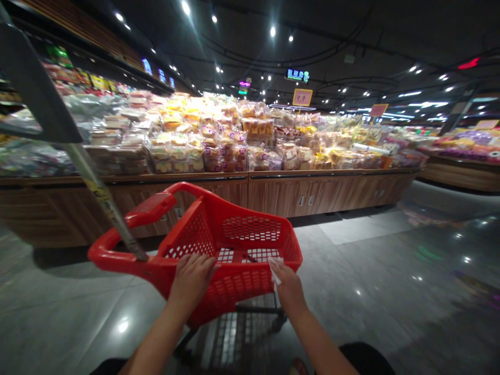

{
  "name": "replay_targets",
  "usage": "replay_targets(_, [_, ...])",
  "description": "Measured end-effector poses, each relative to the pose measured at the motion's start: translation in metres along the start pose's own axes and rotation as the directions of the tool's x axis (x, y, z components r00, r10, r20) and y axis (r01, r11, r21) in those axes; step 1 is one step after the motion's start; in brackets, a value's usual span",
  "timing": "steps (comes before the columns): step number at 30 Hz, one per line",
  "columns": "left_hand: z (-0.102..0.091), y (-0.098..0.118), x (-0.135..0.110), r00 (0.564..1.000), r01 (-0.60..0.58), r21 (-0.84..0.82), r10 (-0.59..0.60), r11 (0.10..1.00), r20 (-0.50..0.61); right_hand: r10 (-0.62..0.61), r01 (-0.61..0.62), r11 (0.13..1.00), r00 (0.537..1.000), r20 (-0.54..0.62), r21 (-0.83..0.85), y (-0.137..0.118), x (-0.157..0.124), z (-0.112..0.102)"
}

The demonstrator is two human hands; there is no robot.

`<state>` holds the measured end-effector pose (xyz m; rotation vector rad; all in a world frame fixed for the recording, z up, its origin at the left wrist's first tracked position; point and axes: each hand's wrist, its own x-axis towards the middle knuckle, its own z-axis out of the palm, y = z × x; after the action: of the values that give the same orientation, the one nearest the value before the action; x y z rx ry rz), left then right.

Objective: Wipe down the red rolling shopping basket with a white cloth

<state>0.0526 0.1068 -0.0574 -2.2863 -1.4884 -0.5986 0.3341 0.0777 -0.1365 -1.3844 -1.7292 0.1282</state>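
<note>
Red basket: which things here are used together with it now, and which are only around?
In use:
left hand on rim of red basket
right hand holding white paper

Only around:
packaged goods
wooden counter
yellow price sign

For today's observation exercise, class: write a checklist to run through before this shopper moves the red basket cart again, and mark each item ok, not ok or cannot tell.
1. Left hand resting on the near rim of the red plastic mesh basket cart: ok.
2. Right hand on the rim, with a white paper scrap under its fingers: ok.
3. Firm grip by either hand: cannot tell.
4. Grey tiled floor ahead free of obstacles: ok.
5. Gap between cart and wooden display counter: ok.
6. Cart wheels straight: cannot tell.
</note>
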Motion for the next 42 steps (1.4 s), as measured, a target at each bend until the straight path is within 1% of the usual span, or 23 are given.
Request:
replay_targets(1, [0.000,-0.003,0.000,1.000,-0.003,0.000,0.003,1.000,0.007,-0.011,0.011,1.000,1.000,0.016,0.004,-0.001,0.000,0.000])
replay_targets(3, [-0.001,-0.009,-0.001,1.000,-0.004,-0.003,0.004,1.000,0.019,0.010,-0.010,1.000,1.000,0.027,-0.004,0.005,0.000,-0.006])
replay_targets(6, [-0.002,-0.016,-0.002,1.000,-0.001,-0.009,0.002,1.000,0.023,0.111,-0.112,0.993,0.993,-0.027,-0.046,0.019,-0.003,-0.018])
replay_targets(8, [-0.003,-0.019,-0.004,1.000,0.003,-0.013,-0.002,1.000,0.018,0.140,-0.143,0.988,0.988,-0.061,-0.054,0.020,-0.005,-0.018])
replay_targets(9, [-0.003,-0.020,-0.004,1.000,0.004,-0.014,-0.004,1.000,0.014,0.126,-0.129,0.991,0.990,-0.062,-0.046,0.017,-0.006,-0.014])
replay_targets(12, [-0.002,-0.025,-0.005,1.000,-0.001,-0.016,0.001,1.000,0.022,0.032,-0.032,0.999,0.999,-0.018,0.003,0.003,-0.008,-0.002])
replay_targets(14, [-0.002,-0.031,-0.005,0.999,-0.004,-0.018,0.005,1.000,0.033,0.006,-0.007,1.000,1.000,0.008,0.024,0.000,-0.008,-0.001])
replay_targets(16, [-0.003,-0.037,-0.005,0.999,-0.008,-0.018,0.009,1.000,0.036,0.033,-0.033,0.999,0.999,0.012,0.018,0.006,-0.008,-0.006])
replay_targets(18, [-0.005,-0.041,-0.005,0.999,-0.014,-0.007,0.014,1.000,0.048,0.087,-0.087,0.996,0.996,-0.013,-0.004,0.014,-0.010,-0.013])
replay_targets(20, [-0.008,-0.040,-0.004,0.998,-0.010,0.025,0.008,1.000,0.056,0.121,-0.122,0.992,0.992,-0.034,-0.023,0.018,-0.012,-0.015])
replay_targets(22, [-0.009,-0.030,-0.004,1.000,0.012,0.051,-0.013,0.999,0.026,0.101,-0.102,0.994,0.995,-0.027,-0.029,0.013,-0.015,-0.010])
replay_targets(25, [-0.003,0.004,-0.003,1.000,0.002,0.001,-0.002,1.000,-0.020,0.031,-0.031,1.000,0.999,-0.007,-0.003,-0.004,-0.019,0.004])
replay_targets(27, [0.007,0.035,-0.002,0.999,-0.043,-0.086,0.043,0.995,-0.003,0.005,-0.006,1.000,1.000,0.007,0.028,-0.014,-0.021,0.010])
replay_targets(29, [0.018,0.066,-0.002,0.997,-0.069,-0.176,0.074,0.982,0.023,-0.015,0.012,0.998,0.999,0.041,0.059,-0.020,-0.022,0.010])
replay_targets(31, [0.028,0.090,-0.001,0.994,-0.075,-0.270,0.095,0.960,0.058,-0.048,0.039,0.995,0.994,0.096,0.093,-0.020,-0.022,0.006])
replay_targets(32, [0.033,0.098,-0.001,0.992,-0.072,-0.310,0.101,0.948,0.080,-0.065,0.052,0.993,0.990,0.122,0.109,-0.017,-0.020,0.002])
replay_targets(34, [0.038,0.107,-0.002,0.991,-0.042,-0.343,0.083,0.938,0.107,-0.065,0.051,0.993,0.990,0.123,0.110,-0.007,-0.014,-0.008])
replay_targets(35, [0.040,0.108,-0.003,0.991,-0.027,-0.345,0.070,0.938,0.113,-0.042,0.035,0.996,0.995,0.086,0.084,-0.001,-0.011,-0.013])
replay_targets(37, [0.041,0.106,-0.005,0.992,-0.010,-0.339,0.052,0.941,0.114,0.006,-0.006,1.000,0.999,-0.036,-0.007,0.013,-0.005,-0.021])
replay_targets(38, [0.041,0.104,-0.007,0.992,-0.008,-0.339,0.049,0.941,0.114,0.003,-0.007,0.999,0.997,-0.076,-0.053,0.018,-0.005,-0.023])
replay_targets(39, [0.041,0.101,-0.008,0.992,-0.006,-0.340,0.048,0.940,0.114,-0.024,0.017,0.996,0.996,-0.086,-0.089,0.022,-0.007,-0.023])
replay_targets(40, [0.041,0.100,-0.009,0.992,-0.005,-0.341,0.047,0.940,0.113,-0.068,0.060,0.992,0.995,-0.069,-0.111,0.023,-0.011,-0.020])
replay_targets(42, [0.040,0.097,-0.011,0.993,-0.003,-0.344,0.043,0.939,0.110,-0.151,0.149,0.982,0.989,-0.007,-0.119,0.022,-0.027,-0.011])
